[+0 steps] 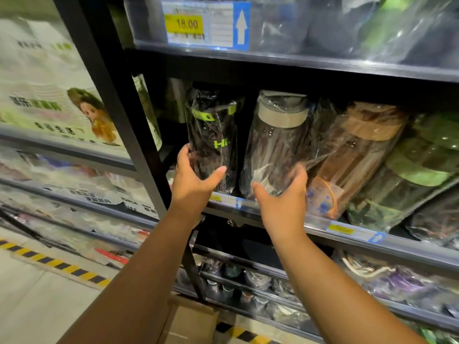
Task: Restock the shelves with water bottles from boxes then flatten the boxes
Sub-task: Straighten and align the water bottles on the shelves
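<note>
A black water bottle [213, 135] with green lettering, wrapped in clear plastic, stands upright on the middle shelf [347, 232]. My left hand [193, 182] holds its lower part, thumb in front and fingers round the left side. Right beside it a clear bottle with a grey lid [278, 135], also wrapped, leans slightly. My right hand [283, 194] cups that bottle's base, fingers curled round its right side. Further right on the same shelf lean a brown bottle [352, 155] and green bottles [422, 165].
A cardboard box [191, 321] sits on the floor below my arms. A black upright post [119, 115] bounds the shelf on the left. Lower shelves [273, 286] hold more wrapped bottles. A price tag [186, 24] hangs on the shelf above. Yellow-black tape [54, 264] marks the floor.
</note>
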